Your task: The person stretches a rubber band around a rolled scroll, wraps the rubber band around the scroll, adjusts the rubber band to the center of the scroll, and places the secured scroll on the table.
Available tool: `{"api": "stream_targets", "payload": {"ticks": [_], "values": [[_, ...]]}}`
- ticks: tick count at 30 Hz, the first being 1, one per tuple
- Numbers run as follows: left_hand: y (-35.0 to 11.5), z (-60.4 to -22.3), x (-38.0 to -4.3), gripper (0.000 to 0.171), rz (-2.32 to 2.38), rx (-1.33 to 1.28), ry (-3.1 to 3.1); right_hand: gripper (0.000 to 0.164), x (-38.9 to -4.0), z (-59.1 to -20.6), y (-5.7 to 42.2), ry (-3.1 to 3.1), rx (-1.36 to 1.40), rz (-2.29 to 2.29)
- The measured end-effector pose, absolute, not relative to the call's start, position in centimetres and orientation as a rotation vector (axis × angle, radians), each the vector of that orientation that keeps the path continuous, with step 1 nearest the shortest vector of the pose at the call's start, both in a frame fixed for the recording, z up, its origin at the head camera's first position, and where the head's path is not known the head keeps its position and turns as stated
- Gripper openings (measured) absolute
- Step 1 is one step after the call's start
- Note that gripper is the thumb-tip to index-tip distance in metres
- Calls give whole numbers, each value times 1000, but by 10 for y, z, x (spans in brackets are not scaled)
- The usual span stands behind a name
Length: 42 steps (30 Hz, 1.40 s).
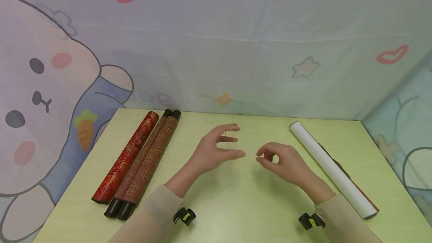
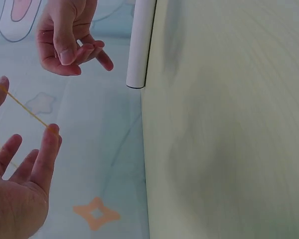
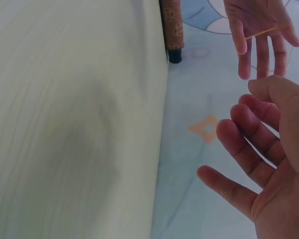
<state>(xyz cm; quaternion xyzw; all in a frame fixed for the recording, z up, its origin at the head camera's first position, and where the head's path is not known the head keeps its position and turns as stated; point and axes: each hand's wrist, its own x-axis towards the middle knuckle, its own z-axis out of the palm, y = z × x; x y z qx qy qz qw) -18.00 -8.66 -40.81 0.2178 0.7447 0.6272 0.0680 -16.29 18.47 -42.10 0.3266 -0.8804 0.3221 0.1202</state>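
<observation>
A thin yellow rubber band (image 2: 27,108) is stretched between the thumb and fingers of my left hand (image 1: 210,149), which is raised above the table with its fingers spread. To its right, my right hand (image 1: 281,160) hovers apart from it, fingers loosely curled and thumb near the index finger. I see nothing held in the right hand in the right wrist view. Left of my left hand lie two brown patterned scrolls (image 1: 153,160) side by side, with black end knobs. A thin yellowish line crosses them near the middle.
Beside the brown scrolls, on their left, lies a red and gold rolled scroll (image 1: 126,156). A white rolled scroll (image 1: 332,168) with a reddish edge lies slanted at the right. A printed curtain (image 1: 202,48) hangs behind the pale table (image 1: 236,213).
</observation>
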Motion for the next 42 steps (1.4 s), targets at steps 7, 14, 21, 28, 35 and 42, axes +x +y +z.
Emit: {"api": "stream_targets", "payload": {"ticks": [7,14,21,28,35,42], "values": [[-92,-405,-177,68,1864,632,2270,13,-162,-420,192,-2617,943,869],[-99,-405,-178,74,1813,622,2310,18,-160,-418,213,-2674,819,638],[-106,-408,-181,76,1761,629,2350,28,-163,-404,232,-2798,720,483],[-111,-409,-183,73,1728,635,2375,69,-168,-390,257,-3032,531,316],[-112,-411,-183,72,1708,662,2388,93,-174,-398,286,-3184,354,272],[-110,-415,-184,70,1689,670,2400,95,-178,-410,314,-3239,260,196]]}}
